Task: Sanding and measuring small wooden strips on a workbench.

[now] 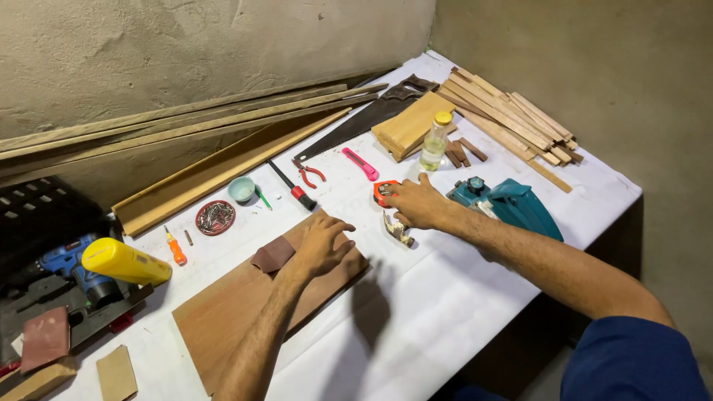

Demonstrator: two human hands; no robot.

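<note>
Board (223,319) of reddish-brown wood lies flat on the white-covered table (445,297) in front of me, its long axis running from about 7 o'clock near my body up toward 1 o'clock, where its far end sits under my palm. My left hand (321,245) rests on that far end, fingers spread and pressing flat, gripping nothing. Just at 9 o'clock of that hand a small dark brown piece of sandpaper (273,255) lies on the board, touching it.

My right hand (417,204) reaches out at about 1 o'clock from the left one, fingers curled loosely over an orange tape measure (384,191); whether I truly grip it or only touch it I cannot tell. Just below that hand, at 6 o'clock, lies a small metal hammer head (399,230) on the cloth. A teal electric planer (512,204) sits at 3 o'clock of my right hand, close beside my forearm.

Farther off at 12 o'clock stand a small bottle with a yellow cap (435,141), a handsaw (364,119) and a stack of wooden slats (512,119). Red-handled pliers (308,173) and a pink utility knife (360,163) lie between the saw and my hands. At 9 o'clock a yellow glue bottle (125,261) lies beside a blue drill (70,267).
</note>
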